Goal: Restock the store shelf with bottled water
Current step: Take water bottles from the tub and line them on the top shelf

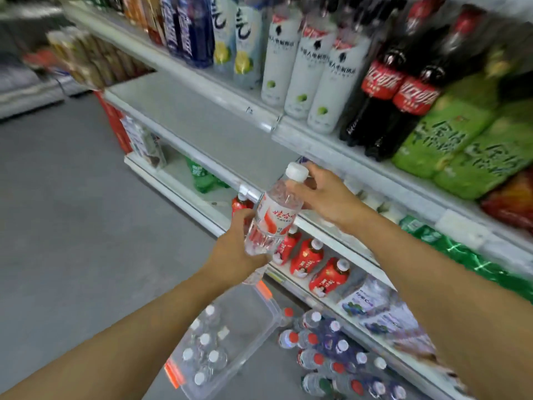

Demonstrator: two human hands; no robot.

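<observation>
A clear water bottle (275,210) with a white cap and a red-and-white label hangs tilted in front of the shelving. My left hand (235,252) grips its bottom end. My right hand (326,196) holds it near the neck, just under the cap. Behind the bottle lies a bare grey shelf board (202,122). On the floor below stands a clear plastic bin (251,313) with orange latches, holding several white-capped water bottles (206,349).
The top shelf (253,108) carries blue, white and cola bottles and green packs. Red tea bottles (307,256) fill the shelf under my hands. More bottles (331,353) stand at floor level beside the bin. Grey floor (72,212) stretches to the left.
</observation>
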